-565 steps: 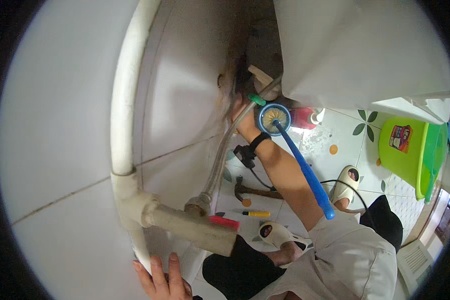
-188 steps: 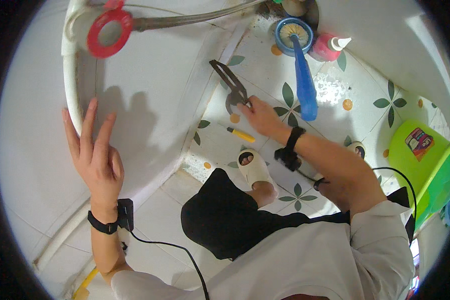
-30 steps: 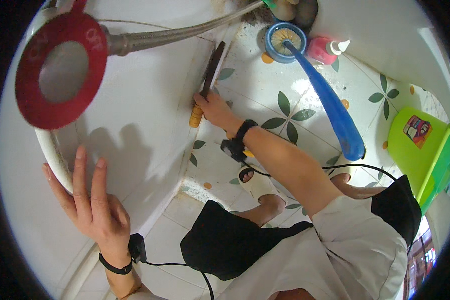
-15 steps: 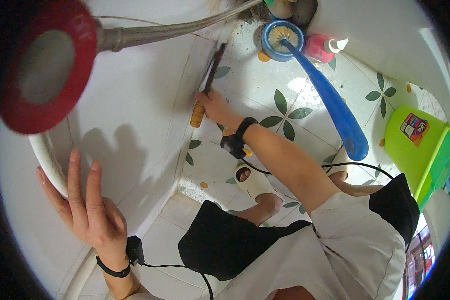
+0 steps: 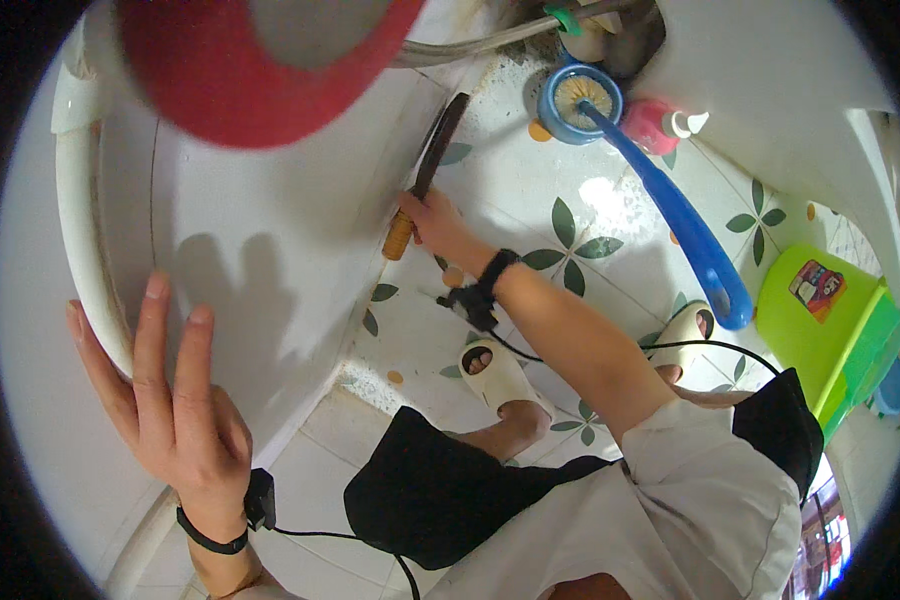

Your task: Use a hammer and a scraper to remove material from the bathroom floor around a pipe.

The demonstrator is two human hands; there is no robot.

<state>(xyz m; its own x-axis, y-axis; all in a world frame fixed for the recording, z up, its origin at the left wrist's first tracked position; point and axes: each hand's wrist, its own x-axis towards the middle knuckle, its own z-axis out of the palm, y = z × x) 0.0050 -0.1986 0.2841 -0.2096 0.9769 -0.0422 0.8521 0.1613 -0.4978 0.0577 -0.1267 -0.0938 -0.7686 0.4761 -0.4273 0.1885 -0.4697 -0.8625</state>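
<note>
My right hand [image 5: 435, 222] is closed round a narrow, dark brown tool with a tan, banded handle [image 5: 398, 238]. Its long dark part [image 5: 440, 145] points away from me along the seam between the white wall and the patterned floor. Whether that part is a blade or a row of bristles cannot be made out. My left hand [image 5: 185, 420] has its fingers spread against or close to the white wall, beside a curved white pipe [image 5: 75, 190]. Nothing is gripped in it. Both wrists wear black bands with small black boxes.
A red shower head [image 5: 270, 95] looms close at the upper left, its metal hose [image 5: 470, 45] running right. At the back stand a blue toilet-brush holder [image 5: 548, 105] with a long blue-handled brush [image 5: 685, 225] and a pink pump bottle [image 5: 650, 125]. A lime-green bin [image 5: 820, 320] stands right.
The shower head now appears larger and farther right, and the whole view has shifted slightly. My right hand keeps its grip on the tool by the seam. My left hand stays spread.
</note>
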